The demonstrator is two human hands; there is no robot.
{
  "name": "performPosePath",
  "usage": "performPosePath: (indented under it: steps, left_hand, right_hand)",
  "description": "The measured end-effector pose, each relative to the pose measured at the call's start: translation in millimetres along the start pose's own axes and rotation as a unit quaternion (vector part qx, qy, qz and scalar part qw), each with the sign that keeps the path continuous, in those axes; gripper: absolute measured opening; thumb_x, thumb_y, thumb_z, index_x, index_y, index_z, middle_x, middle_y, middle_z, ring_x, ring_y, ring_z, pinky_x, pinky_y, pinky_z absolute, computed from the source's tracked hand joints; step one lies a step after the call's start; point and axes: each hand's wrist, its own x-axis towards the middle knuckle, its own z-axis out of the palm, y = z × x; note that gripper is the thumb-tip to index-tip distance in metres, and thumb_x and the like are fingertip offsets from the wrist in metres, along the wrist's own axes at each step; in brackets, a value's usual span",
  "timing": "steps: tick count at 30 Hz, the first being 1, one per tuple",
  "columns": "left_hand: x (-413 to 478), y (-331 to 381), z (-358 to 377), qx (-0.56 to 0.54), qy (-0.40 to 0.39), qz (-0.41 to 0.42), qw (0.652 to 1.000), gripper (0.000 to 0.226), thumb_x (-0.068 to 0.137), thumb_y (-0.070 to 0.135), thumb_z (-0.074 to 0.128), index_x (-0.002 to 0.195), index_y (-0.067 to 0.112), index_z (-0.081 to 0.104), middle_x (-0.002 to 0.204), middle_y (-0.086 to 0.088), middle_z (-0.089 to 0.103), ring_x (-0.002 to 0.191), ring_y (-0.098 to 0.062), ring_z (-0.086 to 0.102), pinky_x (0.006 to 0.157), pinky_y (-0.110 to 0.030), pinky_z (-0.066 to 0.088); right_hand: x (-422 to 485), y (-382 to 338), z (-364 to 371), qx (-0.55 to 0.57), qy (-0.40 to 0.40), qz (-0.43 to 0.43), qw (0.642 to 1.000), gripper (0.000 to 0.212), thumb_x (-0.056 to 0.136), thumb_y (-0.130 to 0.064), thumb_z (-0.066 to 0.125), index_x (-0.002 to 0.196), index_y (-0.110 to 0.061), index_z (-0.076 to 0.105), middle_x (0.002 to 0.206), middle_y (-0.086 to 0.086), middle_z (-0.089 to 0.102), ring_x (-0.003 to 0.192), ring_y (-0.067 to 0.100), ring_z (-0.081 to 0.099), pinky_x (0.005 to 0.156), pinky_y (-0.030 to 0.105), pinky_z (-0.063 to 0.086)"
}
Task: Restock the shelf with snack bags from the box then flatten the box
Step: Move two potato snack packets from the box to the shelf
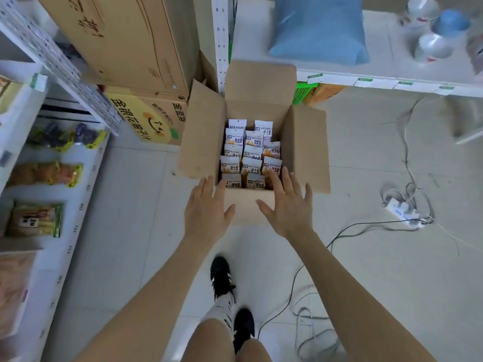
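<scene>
An open cardboard box (300, 142) stands on the tiled floor with its four flaps spread out. Several white snack bags (251, 152) stand in rows inside it. My left hand (206, 210) hovers over the box's near left corner with straight, spread fingers and holds nothing. My right hand (287, 205) is stretched over the near flap, its fingertips reaching the front row of bags, also empty. The white shelf (83, 178) at the left carries a few other snack packs.
Stacked cardboard cartons (125, 48) stand behind the box at the left. A second white shelf (392, 79) at the back right holds a blue bag and bowls. A power strip (402, 212) and loose cables lie on the floor at the right. My feet are below the hands.
</scene>
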Motion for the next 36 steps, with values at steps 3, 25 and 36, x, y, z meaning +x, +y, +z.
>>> performPosePath:
  steps: [3,25,36]
  left_hand:
    - [40,-2,20,-0.022,-0.009,0.003,1.0,0.064,0.096,0.042,0.047,0.149,0.013,0.028,0.155,-0.016,0.026,0.144,-0.033,0.021,0.117,-0.039,0.018]
    - [363,-45,246,-0.118,-0.001,-0.098,0.988,0.065,0.093,0.049,0.045,0.148,0.019,0.029,0.146,-0.008,0.04,0.131,-0.029,0.041,0.096,-0.046,0.047]
    - [465,-86,363,-0.177,0.003,-0.182,0.967,0.073,0.093,0.044,0.053,0.15,0.012,0.021,0.146,-0.012,0.036,0.132,-0.031,0.037,0.098,-0.042,0.043]
  right_hand:
    - [34,8,20,0.003,-0.012,0.019,1.0,0.078,0.091,-0.066,0.024,0.154,-0.02,0.026,0.161,0.009,0.025,0.147,0.029,0.025,0.114,0.057,0.022]
    - [329,86,239,0.058,-0.079,0.057,0.993,0.078,0.095,-0.066,0.028,0.157,-0.022,0.008,0.164,0.006,0.012,0.151,0.023,0.012,0.119,0.048,0.015]
    - [429,113,357,0.132,-0.102,0.113,0.98,0.079,0.096,-0.063,0.035,0.157,-0.023,0.005,0.165,0.0,0.009,0.15,0.021,0.013,0.118,0.043,0.017]
